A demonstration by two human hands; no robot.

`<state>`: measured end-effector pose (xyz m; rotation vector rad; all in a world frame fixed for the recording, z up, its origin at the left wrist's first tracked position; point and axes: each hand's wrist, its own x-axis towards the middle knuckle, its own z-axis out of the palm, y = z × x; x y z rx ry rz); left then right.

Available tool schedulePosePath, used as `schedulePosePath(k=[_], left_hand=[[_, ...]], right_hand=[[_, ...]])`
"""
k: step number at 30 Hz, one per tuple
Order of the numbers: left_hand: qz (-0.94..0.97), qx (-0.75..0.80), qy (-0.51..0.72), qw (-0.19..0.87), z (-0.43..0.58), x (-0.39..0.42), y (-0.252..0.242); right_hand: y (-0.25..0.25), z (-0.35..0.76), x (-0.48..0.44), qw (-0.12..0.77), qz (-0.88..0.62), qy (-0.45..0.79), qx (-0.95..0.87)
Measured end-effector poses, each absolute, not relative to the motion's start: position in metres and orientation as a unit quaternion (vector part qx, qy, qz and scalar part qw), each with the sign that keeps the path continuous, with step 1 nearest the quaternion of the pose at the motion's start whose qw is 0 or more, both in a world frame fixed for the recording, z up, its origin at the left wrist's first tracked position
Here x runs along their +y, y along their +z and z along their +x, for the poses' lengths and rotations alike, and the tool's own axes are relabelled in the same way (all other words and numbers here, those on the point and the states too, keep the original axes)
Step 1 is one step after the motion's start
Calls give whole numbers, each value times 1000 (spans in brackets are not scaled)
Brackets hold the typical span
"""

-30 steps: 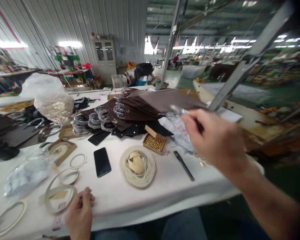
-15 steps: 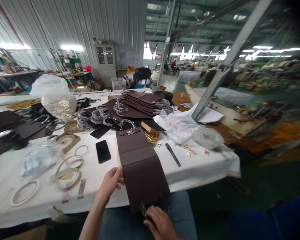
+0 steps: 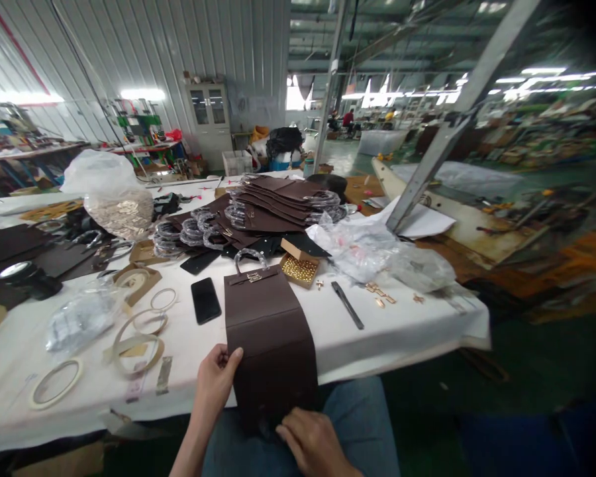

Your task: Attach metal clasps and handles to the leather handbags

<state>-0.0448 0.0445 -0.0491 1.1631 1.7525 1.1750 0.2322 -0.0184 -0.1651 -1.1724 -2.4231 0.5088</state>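
A long brown leather bag panel (image 3: pixel 271 334) with a wrapped handle and gold clasp at its far end lies over the front edge of the white table (image 3: pixel 407 324) and hangs toward my lap. My left hand (image 3: pixel 214 382) pinches the panel's left edge, thumb on top. At the panel's lower end, above my jeans, my right hand (image 3: pixel 314 442) is closed on it; what the fingers grip is hidden.
A black phone (image 3: pixel 204 299), tape rings (image 3: pixel 139 334), a box of gold studs (image 3: pixel 298 268), a black tool (image 3: pixel 347 305), gold fittings (image 3: pixel 380 295) and plastic bags (image 3: pixel 372 255) surround the panel. Stacked brown panels (image 3: pixel 273 205) lie behind. A slanted metal post (image 3: pixel 442 126) stands right.
My right hand brought a brown panel from the stack down to the front edge. It has since slid left and straightened, and my left hand has closed on its edge.
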Motion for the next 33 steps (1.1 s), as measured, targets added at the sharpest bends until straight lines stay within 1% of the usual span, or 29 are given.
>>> schedulePosePath(k=[3,5,7,8,10,13,18,21,23,27,30,33], left_hand=[[455,702,436,332,-38,39,-50],[467,721,409,308,-31,36,-52],[483,731,378,299,-26,30,-56],[490,731,365,303,-25,27,-59],[500,728,347,317,-30,19,-65],[508,732,329,314,-45,9,-67],[505,784,290,214,-67,29,-41],[567,740,330,146,-74,71,-29],[617,702,344,88,-77,102,-28],[650,705,283,0,-78,153,-32],[653,716,246,-12,-71,174,-31],[644,727,234,-26,-58,181,-32]], right_hand=[[-110,243,-6,300,-388,176,-853],[-68,245,21,375,-403,165,-818],[-33,241,56,414,-433,152,-786],[-20,238,74,420,-446,153,-776],[-4,231,107,397,-463,165,-775],[2,220,148,327,-477,173,-797],[5,195,203,231,-486,93,-838],[8,182,222,183,-476,58,-858],[7,179,228,169,-476,44,-862],[0,185,231,162,-487,62,-856],[-7,188,230,168,-482,74,-857],[-15,186,230,182,-489,68,-850]])
